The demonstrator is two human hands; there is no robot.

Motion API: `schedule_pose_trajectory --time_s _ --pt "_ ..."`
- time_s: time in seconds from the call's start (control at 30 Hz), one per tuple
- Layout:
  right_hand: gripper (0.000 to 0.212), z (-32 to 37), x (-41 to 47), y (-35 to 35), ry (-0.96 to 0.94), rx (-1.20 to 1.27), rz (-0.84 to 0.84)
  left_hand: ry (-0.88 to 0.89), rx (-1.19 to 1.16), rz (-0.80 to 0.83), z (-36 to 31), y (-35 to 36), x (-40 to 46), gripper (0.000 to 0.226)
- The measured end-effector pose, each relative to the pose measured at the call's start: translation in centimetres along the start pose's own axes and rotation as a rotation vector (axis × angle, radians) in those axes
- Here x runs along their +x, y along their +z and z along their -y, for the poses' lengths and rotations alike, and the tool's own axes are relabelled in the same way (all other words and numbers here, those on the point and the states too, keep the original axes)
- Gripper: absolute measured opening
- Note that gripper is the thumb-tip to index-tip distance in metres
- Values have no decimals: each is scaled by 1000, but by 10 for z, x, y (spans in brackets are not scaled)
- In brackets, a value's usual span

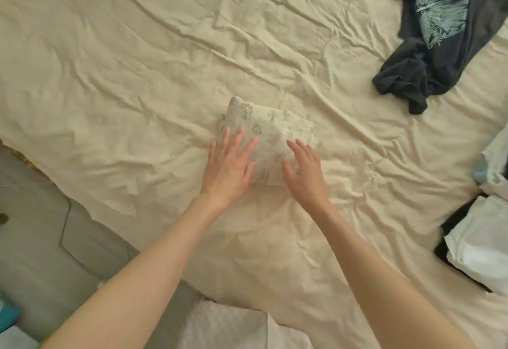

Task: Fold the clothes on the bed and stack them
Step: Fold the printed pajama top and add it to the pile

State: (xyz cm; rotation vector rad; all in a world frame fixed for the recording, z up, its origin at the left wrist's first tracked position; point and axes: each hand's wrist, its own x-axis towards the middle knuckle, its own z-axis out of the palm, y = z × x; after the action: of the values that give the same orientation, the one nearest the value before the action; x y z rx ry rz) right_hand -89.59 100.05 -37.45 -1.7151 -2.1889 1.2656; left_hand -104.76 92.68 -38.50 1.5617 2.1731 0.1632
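Both hands, left hand [229,165] and right hand [303,172], lie flat and open on the folded patterned garment [270,131], probably smoothing it for stacking

Soft, warm, even daylight, no clear source, faint shadows in the creases of the cream sheet [137,59], no glare, whole frame slightly soft and smeared, wide-angle stretch at the edges, white folded pile [483,241] at right washed out
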Motion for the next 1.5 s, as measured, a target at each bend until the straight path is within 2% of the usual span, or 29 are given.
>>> schedule_pose_trajectory --time_s 0.03,0.1,0.2,0.3,0.37,0.43,0.53,0.6,0.67,0.73,0.9,0.97,1.03,1.1,1.17,1.23,1.27,1.3,1.37,1.4,1.5 --pt "49 -4 3 11 -70 -165 32 -10 79 115 4 14 -1 58" --pt "54 -12 14 27 -145 -373 38 -32 160 210 15 37 1 63" --pt "56 -31 36 44 -164 -525 53 -32 201 201 32 64 5 67" --pt "56 -54 46 61 -112 -624 179 -15 217 210 40 83 6 66" --pt "56 -60 48 66 -96 -656 205 -14 224 242 37 85 8 66" --pt "56 -55 47 64 -100 -656 188 -7 184 214 31 76 8 63" --pt "56 -45 41 55 -167 -605 114 -19 -96 -104 22 54 13 51" --pt "58 -42 36 50 -203 -579 112 -182 -328 -254 21 41 25 50" --pt "59 -43 31 49 -191 -563 134 -422 -565 -218 21 33 39 54" --pt "59 -45 27 49 -173 -560 138 -549 -629 -133 23 33 44 50" --pt "57 -48 15 54 -260 -491 65 -488 -586 -103 40 36 20 26" --pt "56 -49 11 59 -293 -541 110 -545 -624 -102 47 42 7 27" --pt "56 -53 14 64 -293 -593 228 -675 -662 -48 51 50 5 30" --pt "55 -54 23 62 -288 -510 309 -769 -659 -17 54 53 11 40" --pt "48 -49 31 55 -278 -309 216 -726 -669 -66 57 51 24 49" --pt "39 -48 36 43 -182 -147 -91 -675 -739 -83 60 44 33 54" --pt "38 -51 38 36 -57 -76 -228 -680 -828 -58 62 41 35 56" --pt "44 -55 41 28 112 30 -284 -712 -944 -12 64 37 36 57" --pt "60 -63 49 13 493 306 -183 -792 -1195 89 67 31 37 55" --pt "60 -66 55 6 629 435 -101 -816 -1287 132 70 29 38 49" --pt "33 -64 72 -11 765 647 95 -814 -1400 241 76 27 42 22"
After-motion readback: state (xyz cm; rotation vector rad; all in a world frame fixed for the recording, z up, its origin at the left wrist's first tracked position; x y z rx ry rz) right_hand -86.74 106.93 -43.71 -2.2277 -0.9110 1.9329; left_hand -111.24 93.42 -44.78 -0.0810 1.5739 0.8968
